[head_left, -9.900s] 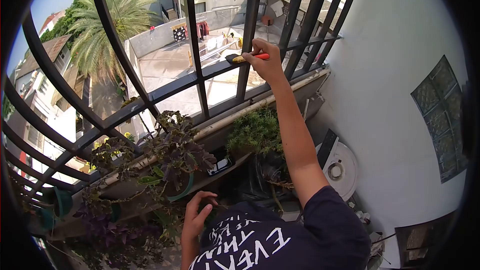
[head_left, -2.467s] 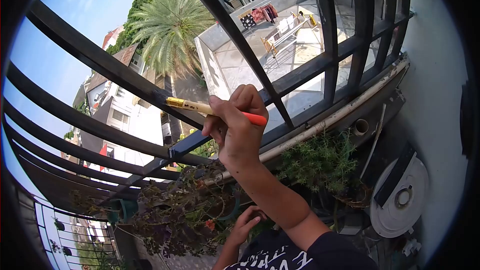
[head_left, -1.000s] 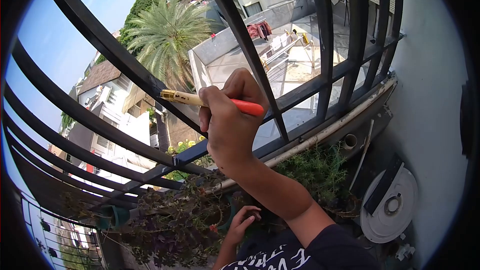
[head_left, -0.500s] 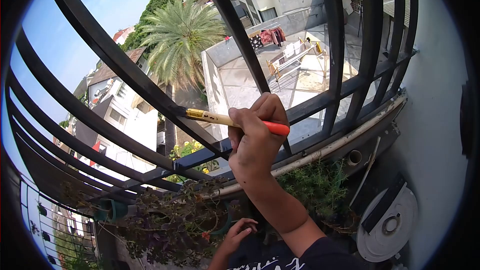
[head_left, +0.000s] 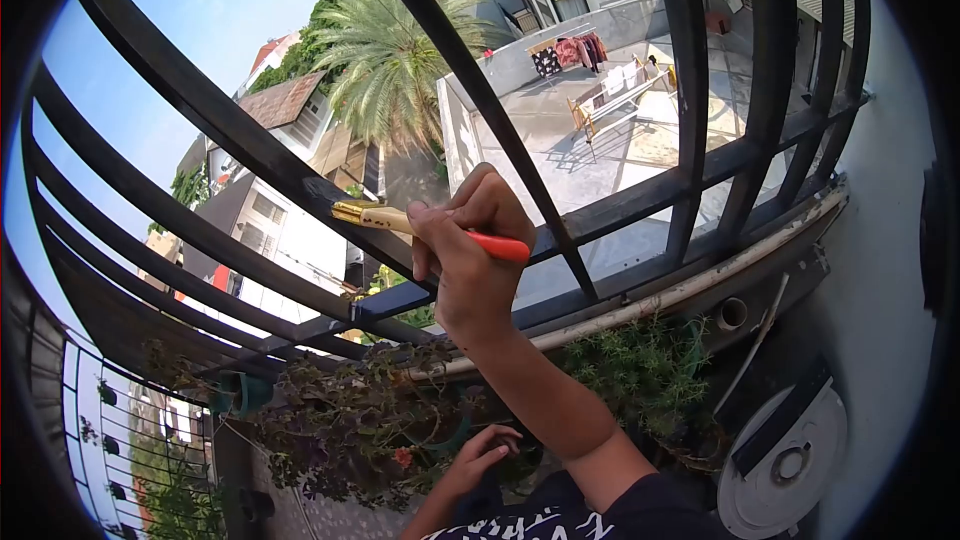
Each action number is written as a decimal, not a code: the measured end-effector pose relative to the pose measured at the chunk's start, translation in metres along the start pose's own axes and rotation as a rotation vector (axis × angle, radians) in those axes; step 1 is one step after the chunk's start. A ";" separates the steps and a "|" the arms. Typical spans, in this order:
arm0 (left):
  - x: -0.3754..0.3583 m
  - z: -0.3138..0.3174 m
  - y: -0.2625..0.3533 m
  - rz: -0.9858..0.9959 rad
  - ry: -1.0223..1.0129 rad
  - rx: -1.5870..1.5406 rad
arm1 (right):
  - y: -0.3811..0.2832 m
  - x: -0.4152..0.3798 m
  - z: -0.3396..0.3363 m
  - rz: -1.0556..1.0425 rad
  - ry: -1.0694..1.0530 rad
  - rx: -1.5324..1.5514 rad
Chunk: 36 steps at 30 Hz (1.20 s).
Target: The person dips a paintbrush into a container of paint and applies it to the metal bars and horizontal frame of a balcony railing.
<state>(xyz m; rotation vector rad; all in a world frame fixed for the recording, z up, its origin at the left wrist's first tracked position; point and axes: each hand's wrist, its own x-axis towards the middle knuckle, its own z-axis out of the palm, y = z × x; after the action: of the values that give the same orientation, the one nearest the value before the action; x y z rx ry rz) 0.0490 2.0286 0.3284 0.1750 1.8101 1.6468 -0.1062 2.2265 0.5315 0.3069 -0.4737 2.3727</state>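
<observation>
My right hand point(head_left: 470, 255) is closed around a paintbrush point(head_left: 390, 219) with a pale wooden handle, a red-orange end and a gold metal band. Its dark bristles rest against a slanted black metal bar point(head_left: 255, 145) of the railing, where a patch of the surface looks wet and shiny. Lower down, my left hand point(head_left: 487, 455) hovers near the potted plants, fingers loosely apart and nothing visible in them.
Leafy plants point(head_left: 350, 400) and a feathery green bush point(head_left: 640, 370) line the railing's foot. At the right are a round whitish lid point(head_left: 785, 470), a pipe end point(head_left: 732, 314) and a wall point(head_left: 890, 340). Beyond the bars lie a palm point(head_left: 390, 60) and a terrace with a drying rack point(head_left: 615, 95).
My right hand and the paintbrush have moved left and slightly up along the slanted bar. The view has shifted a little; my left hand stays low.
</observation>
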 end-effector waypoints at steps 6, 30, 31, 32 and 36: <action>0.009 0.009 0.005 0.025 -0.058 0.020 | -0.001 -0.017 -0.040 0.024 -0.054 -0.120; -0.008 0.005 -0.003 0.055 -0.082 -0.016 | -0.016 -0.041 -0.059 0.116 0.252 -0.307; -0.007 0.004 -0.004 0.066 -0.096 -0.036 | -0.023 -0.040 -0.056 0.080 0.269 -0.293; -0.007 0.003 -0.005 0.068 -0.104 -0.036 | -0.021 -0.039 -0.053 0.038 0.316 -0.314; -0.004 0.001 -0.010 0.088 -0.151 -0.062 | -0.004 -0.036 -0.051 0.090 0.421 -0.461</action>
<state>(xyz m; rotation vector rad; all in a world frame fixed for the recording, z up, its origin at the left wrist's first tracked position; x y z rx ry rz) 0.0558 2.0257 0.3207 0.3472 1.6573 1.6999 -0.0820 2.2292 0.4737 -0.4208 -0.8136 2.2436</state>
